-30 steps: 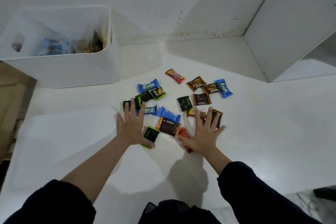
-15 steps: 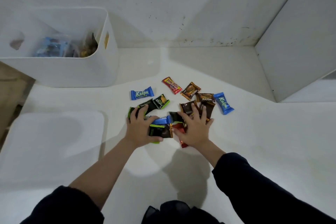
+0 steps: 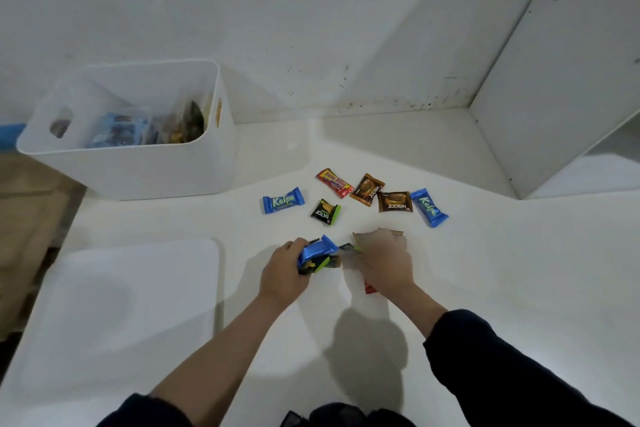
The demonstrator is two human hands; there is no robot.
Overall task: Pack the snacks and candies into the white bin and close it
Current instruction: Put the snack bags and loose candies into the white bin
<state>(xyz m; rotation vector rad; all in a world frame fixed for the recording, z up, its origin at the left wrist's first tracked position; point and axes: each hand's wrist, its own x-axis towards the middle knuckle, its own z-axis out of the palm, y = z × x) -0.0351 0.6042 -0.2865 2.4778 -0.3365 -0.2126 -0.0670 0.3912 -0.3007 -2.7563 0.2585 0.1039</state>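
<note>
Step in hand: gathering. Left hand (image 3: 281,277) grips a bunch of blue and green-black foil snack packets (image 3: 318,255), frame centre; right hand (image 3: 383,262) curls over more. Open white plastic bin (image 3: 145,168), upper left, partly filled. Next, likely: carry handfuls over its rim.

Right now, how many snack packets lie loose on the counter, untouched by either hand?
6: blue Kalpa packet, green Nextar packet, red candy packet, two brown Nextar packets, second blue Kalpa packet. More are gathered under the hands.
</note>
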